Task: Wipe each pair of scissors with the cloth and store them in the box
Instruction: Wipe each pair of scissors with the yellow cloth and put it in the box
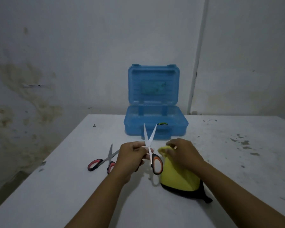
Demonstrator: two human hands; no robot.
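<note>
My left hand [132,155] grips a pair of scissors [149,139] with orange-and-black handles, blades spread and pointing up toward the box. My right hand [181,152] pinches the top of a yellow cloth [176,180] with a dark edge, which hangs down to the table just right of the scissors. A second pair of scissors [104,162] with red-and-black handles lies flat on the table left of my left hand. The blue plastic box [155,127] stands open at the table's far edge, lid upright; a small dark item lies inside.
The white table [56,178] has scuffs and dark specks on its right side. A stained wall rises behind the box, with a white pipe [196,63] running down it at the right. The table's left edge drops off to a dark floor.
</note>
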